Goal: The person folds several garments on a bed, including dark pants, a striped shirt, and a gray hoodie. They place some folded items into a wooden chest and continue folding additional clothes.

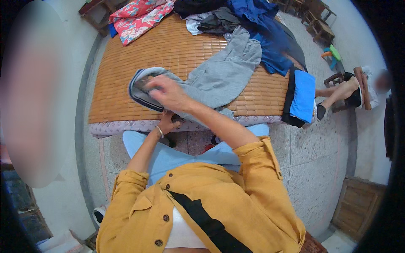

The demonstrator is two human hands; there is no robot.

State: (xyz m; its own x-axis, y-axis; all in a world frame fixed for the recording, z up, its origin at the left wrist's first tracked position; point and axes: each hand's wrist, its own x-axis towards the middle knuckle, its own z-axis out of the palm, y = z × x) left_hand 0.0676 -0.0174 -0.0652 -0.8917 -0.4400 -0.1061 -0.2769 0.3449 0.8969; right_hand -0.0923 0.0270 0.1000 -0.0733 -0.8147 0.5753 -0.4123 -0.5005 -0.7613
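A grey knit garment [228, 76] lies across the near part of the bamboo mat [122, 63]. Its near-left end is bunched up, with a dark, light-striped band [136, 86] round an opening. Over that opening is my right hand [171, 92], its fingers bent and smeared by motion, so their grip is unclear. Below it, at the bed's near edge, my left hand [168, 123], with a bracelet at the wrist, is closed on the underside of the garment. Cloth hides some of its fingertips.
A red floral cloth [141, 19], dark and striped clothes [217, 21] and blue garments [257, 17] lie at the far side. Folded blue and black clothes [301, 95] sit at the right corner. A seated person [346, 90] and a small colourful stool [332, 55] are farther right.
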